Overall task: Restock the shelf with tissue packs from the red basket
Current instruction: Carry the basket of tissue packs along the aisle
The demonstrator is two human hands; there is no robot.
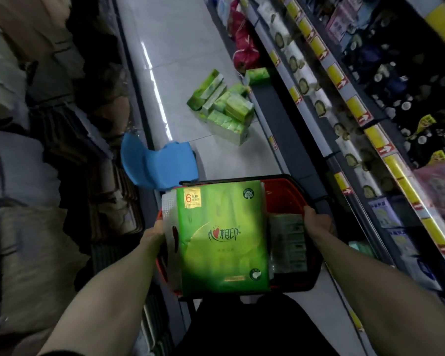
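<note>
Grips close on the red basket (280,194) from both sides: the left grip (156,232) holds its left rim, fingertips hidden behind a white wrapper edge, and the right grip (316,222) curls over its right rim. Between them a large green tissue pack (221,237) lies flat across the basket's top, touching the left grip's side and just clear of the right. A second pack (288,245) sits lower inside, beside the right grip. Beyond the basket a blue seat (157,163) stands on the grey floor (180,47), and farther up the aisle a pile of green packs (224,104) lies against the foot of the shelf (326,70) along the right.
</note>
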